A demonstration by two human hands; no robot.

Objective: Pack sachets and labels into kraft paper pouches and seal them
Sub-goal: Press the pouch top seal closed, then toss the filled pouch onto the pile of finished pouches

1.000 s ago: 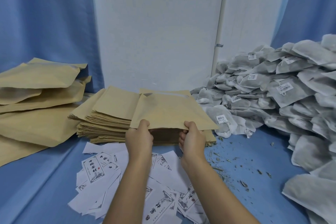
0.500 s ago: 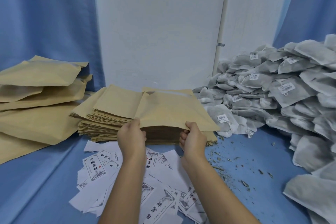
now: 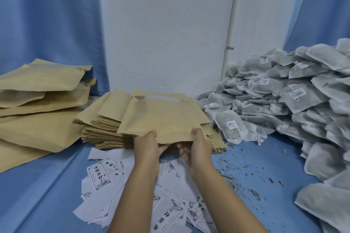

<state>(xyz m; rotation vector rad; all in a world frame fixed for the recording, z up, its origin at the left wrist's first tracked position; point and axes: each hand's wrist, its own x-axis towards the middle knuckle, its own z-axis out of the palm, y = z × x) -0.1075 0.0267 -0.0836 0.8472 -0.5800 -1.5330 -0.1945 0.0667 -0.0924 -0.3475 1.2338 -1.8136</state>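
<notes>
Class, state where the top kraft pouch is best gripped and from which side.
By its near edge, from the person's side, thumb above, fingers beneath. The top kraft pouch is thin and flat, and that edge stands clear of the stack.

Your left hand (image 3: pixel 146 147) and right hand (image 3: pixel 197 147) pinch one flat kraft pouch (image 3: pixel 162 119) by its near edge, over the pouch stack (image 3: pixel 102 128). Printed white labels (image 3: pixel 98 176) scattered nearer you; grey sachets (image 3: pixel 284 100) heaped right.

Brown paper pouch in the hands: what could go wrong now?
The left hand and right hand pinch only the near edge of the top pouch, so it might slip or drag more pouches off the stack. Loose herb crumbs lie beside the labels and could get packed in too.
</notes>
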